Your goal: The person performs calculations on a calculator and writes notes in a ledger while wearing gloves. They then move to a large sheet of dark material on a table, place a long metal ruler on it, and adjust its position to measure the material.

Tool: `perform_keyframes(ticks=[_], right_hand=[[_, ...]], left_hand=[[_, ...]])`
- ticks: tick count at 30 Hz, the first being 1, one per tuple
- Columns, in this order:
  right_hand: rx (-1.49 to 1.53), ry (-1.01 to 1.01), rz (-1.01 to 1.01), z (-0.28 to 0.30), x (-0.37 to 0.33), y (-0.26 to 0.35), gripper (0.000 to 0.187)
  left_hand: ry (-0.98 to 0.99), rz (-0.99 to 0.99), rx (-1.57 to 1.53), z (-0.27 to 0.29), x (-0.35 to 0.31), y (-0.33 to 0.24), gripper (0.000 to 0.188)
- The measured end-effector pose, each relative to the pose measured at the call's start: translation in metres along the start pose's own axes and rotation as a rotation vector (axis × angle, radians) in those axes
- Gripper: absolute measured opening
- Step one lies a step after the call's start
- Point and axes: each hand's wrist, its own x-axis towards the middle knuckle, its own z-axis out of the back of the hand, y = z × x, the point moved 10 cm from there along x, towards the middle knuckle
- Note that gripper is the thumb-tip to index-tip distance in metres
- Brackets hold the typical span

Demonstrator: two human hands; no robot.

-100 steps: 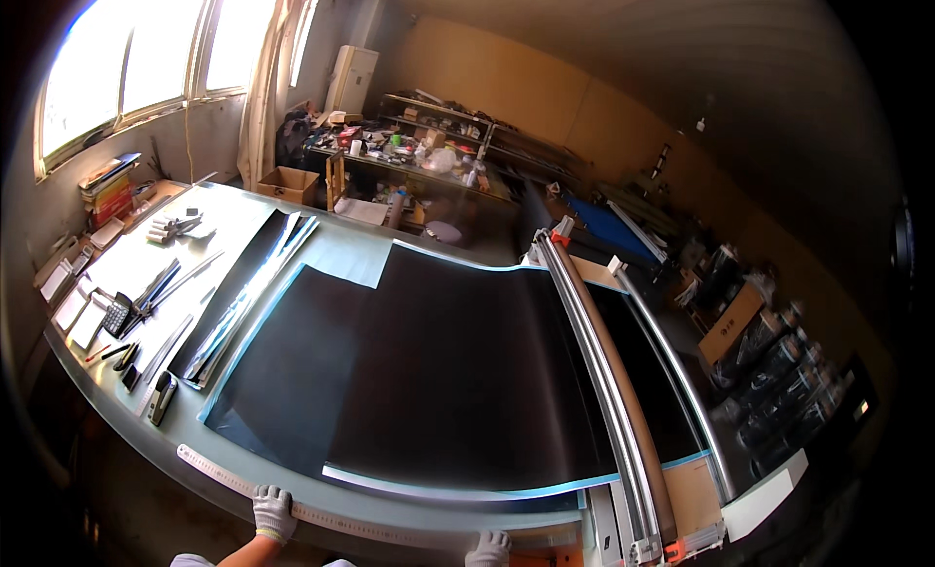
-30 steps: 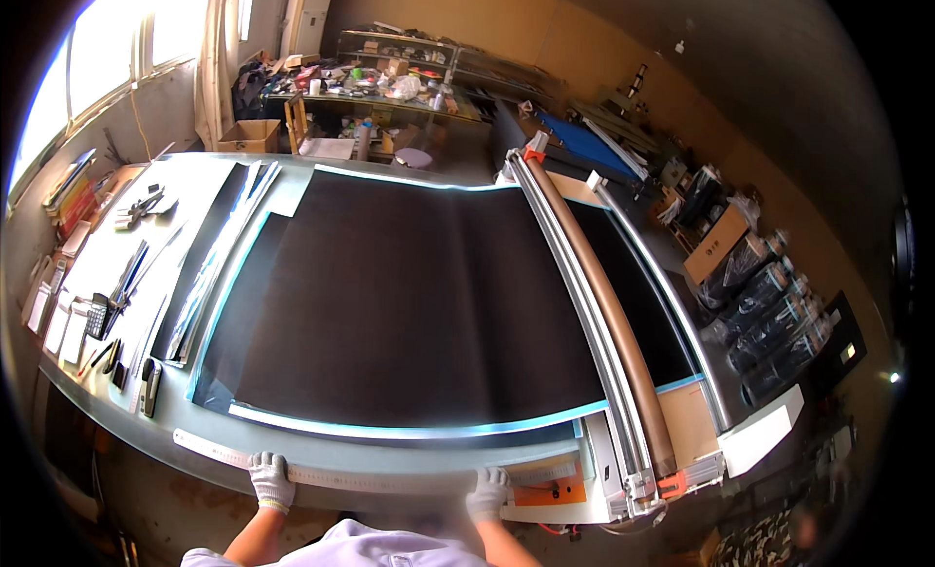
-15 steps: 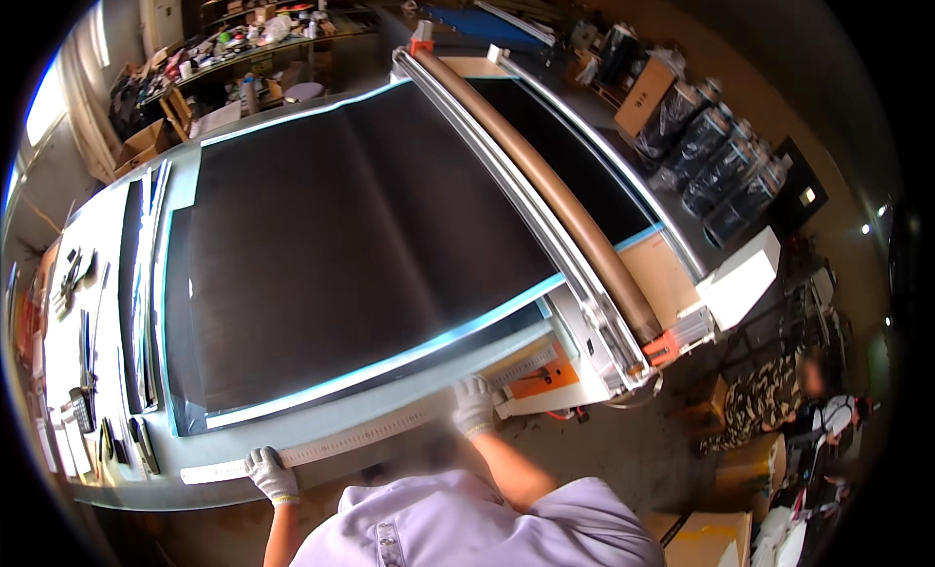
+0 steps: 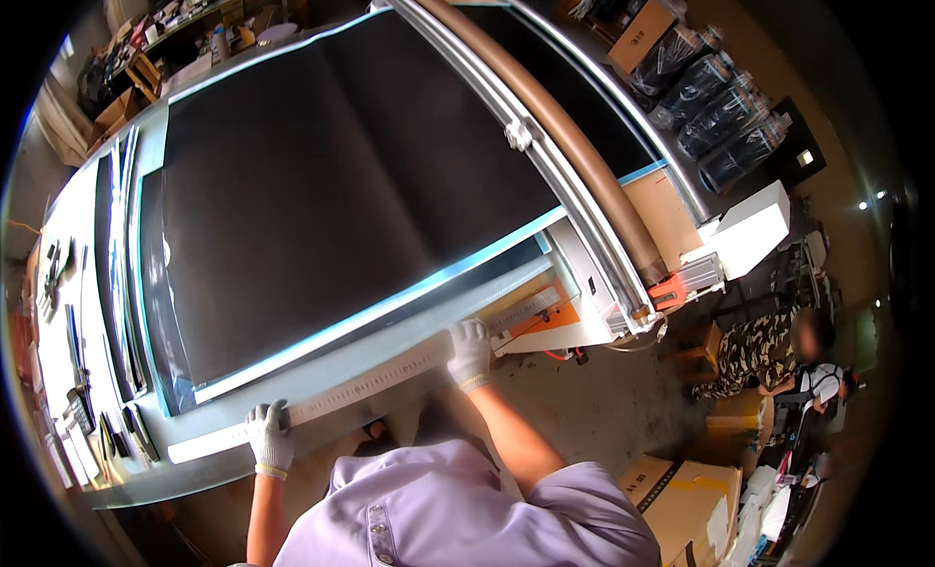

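one long ruler (image 4: 370, 377), two gloved hands (image 4: 270, 435), one black sheet (image 4: 331, 187)

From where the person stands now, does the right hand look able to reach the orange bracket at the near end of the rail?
Probably yes. The right hand rests on the long ruler at the table's near edge, and the orange bracket sits off to its right beside the rail end, past the table's near corner, with nothing in between.

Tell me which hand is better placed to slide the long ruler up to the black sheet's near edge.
Right, by a margin. The right hand rests on the ruler nearer its middle and the black sheet; the left hand grips near its far left end.
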Motion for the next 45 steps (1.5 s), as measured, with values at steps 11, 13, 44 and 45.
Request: perform_keyframes(ticks=[11, 13, 44, 45], right_hand=[[0.247, -0.189, 0.065, 0.039, 0.12, 0.062, 0.081], [0.175, -0.171, -0.16, 0.031, 0.139, 0.022, 0.084], [0.041, 0.051, -0.082, -0.02, 0.151, -0.153, 0.05], [0.055, 0.011, -0.125, -0.017, 0.155, -0.167, 0.049]], left_hand=[[0.057, -0.126, -0.192, 0.037, 0.123, -0.076, 0.063], [0.034, -0.125, -0.208, 0.027, 0.147, -0.07, 0.062], [0.17, -0.082, -0.218, -0.088, 0.249, -0.057, 0.07], [0.172, -0.073, -0.196, -0.09, 0.249, -0.055, 0.071]])
